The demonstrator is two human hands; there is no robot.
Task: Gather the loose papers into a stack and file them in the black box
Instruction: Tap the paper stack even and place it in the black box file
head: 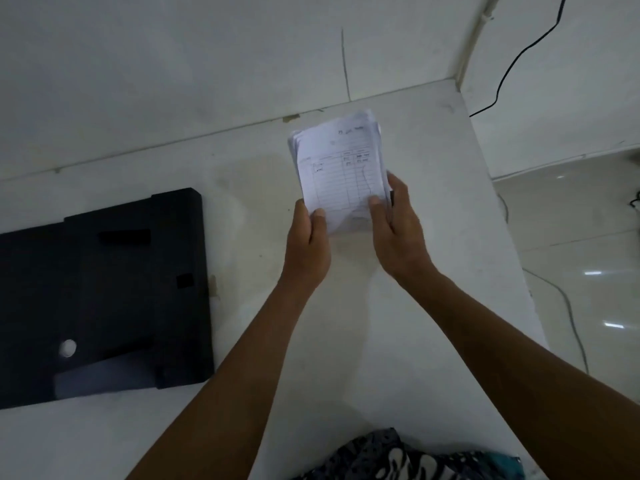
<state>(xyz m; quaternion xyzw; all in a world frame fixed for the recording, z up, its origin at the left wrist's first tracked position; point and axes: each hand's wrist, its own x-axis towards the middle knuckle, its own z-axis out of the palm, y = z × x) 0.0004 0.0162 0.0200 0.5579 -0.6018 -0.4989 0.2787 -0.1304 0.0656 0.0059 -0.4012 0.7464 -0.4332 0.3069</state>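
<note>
A stack of papers [341, 174] is held above the white table [450, 237], at about one o'clock from the frame's middle. Its lower corners are pinched by the left hand [309, 242] and the right hand [398, 233], thumbs pressed on the top sheet. The black box [104, 292] lies flat at nine o'clock, well apart. Bare tabletop is left between them; the table's right edge runs at three o'clock.
</note>
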